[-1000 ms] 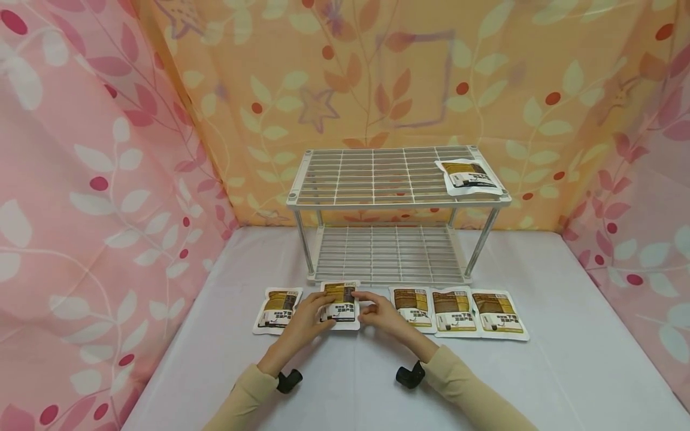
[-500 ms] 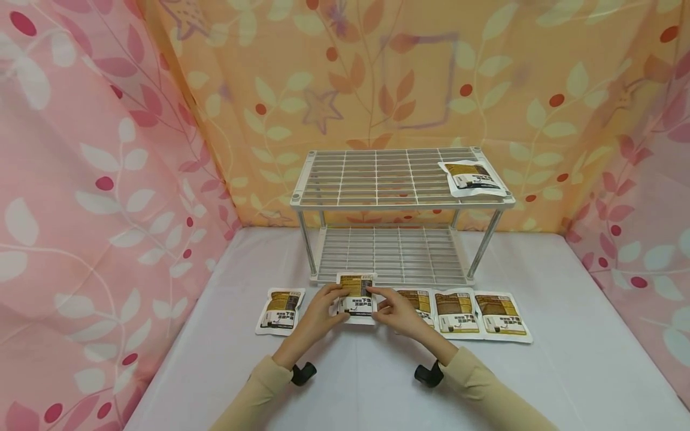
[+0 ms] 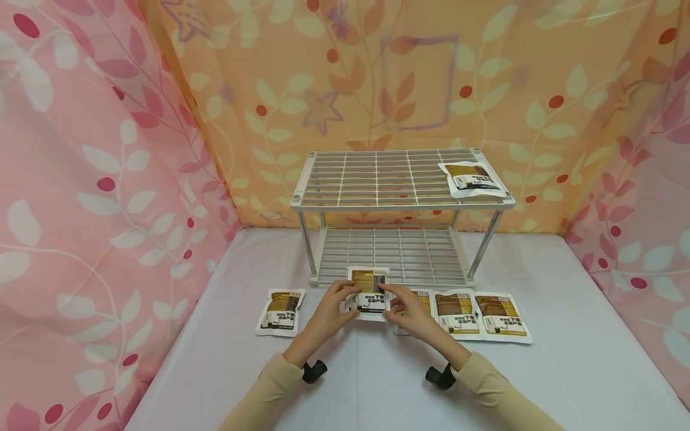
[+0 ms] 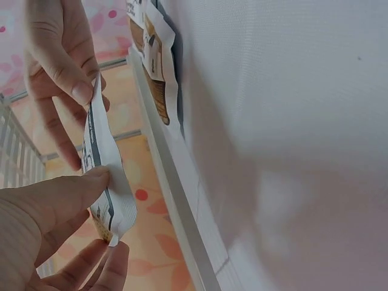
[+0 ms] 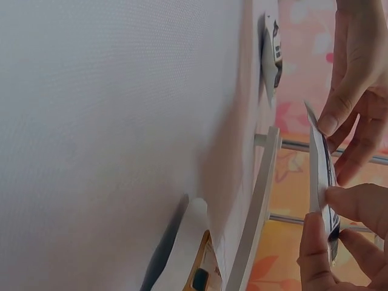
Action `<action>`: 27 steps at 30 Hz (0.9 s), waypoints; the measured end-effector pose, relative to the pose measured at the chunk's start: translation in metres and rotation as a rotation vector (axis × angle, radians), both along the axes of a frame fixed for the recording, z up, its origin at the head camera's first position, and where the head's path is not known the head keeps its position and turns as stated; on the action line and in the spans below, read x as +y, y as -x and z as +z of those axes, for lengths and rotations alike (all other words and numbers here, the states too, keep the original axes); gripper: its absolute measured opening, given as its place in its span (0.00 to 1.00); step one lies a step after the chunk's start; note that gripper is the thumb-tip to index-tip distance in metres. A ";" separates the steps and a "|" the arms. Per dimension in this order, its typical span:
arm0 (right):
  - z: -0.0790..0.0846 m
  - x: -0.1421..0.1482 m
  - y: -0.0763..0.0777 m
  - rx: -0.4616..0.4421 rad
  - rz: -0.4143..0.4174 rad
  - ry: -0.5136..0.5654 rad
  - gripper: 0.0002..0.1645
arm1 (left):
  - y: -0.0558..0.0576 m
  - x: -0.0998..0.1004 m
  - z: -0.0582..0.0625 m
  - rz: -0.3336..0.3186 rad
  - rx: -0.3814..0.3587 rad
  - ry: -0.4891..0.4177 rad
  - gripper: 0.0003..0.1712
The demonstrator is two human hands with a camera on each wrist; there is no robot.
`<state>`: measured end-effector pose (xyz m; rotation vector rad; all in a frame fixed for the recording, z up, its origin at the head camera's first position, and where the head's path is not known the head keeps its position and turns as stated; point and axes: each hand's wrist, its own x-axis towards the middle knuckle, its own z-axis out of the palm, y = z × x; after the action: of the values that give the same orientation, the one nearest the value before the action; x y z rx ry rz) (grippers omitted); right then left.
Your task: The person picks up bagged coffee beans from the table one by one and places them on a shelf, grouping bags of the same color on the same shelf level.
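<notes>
head view shows us a rectangular brown, yellow and white packet (image 3: 369, 287) held above the white cloth-covered counter (image 3: 372, 383), at the lower front edge of a white two-tier wire rack (image 3: 401, 208). our left grip (image 3: 330, 310) and right grip (image 3: 411, 312) pinch its opposite edges between thumb and fingers. three matching packets (image 3: 457, 314) lie side by side toward the counter's right edge, a lone matching packet (image 3: 280, 311) toward its left; another matching packet (image 3: 471, 179) rests at the rack's upper right front corner.
</notes>
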<state>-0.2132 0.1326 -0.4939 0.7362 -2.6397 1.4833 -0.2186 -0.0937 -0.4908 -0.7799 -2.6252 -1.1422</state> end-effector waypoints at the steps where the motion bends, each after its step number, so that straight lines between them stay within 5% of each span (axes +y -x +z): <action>1: 0.000 0.001 0.000 0.005 -0.006 -0.002 0.37 | 0.000 0.001 0.000 -0.005 0.005 -0.003 0.29; 16: 0.005 0.013 -0.004 0.122 -0.072 -0.005 0.40 | -0.001 0.017 0.007 -0.011 0.047 -0.019 0.28; 27: 0.022 0.014 -0.011 0.261 -0.118 -0.071 0.41 | 0.001 0.025 0.016 0.010 0.174 -0.031 0.28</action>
<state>-0.2022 0.1464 -0.4716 0.7105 -2.5015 1.1814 -0.2191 -0.0685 -0.4751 -0.8197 -2.4603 -1.0591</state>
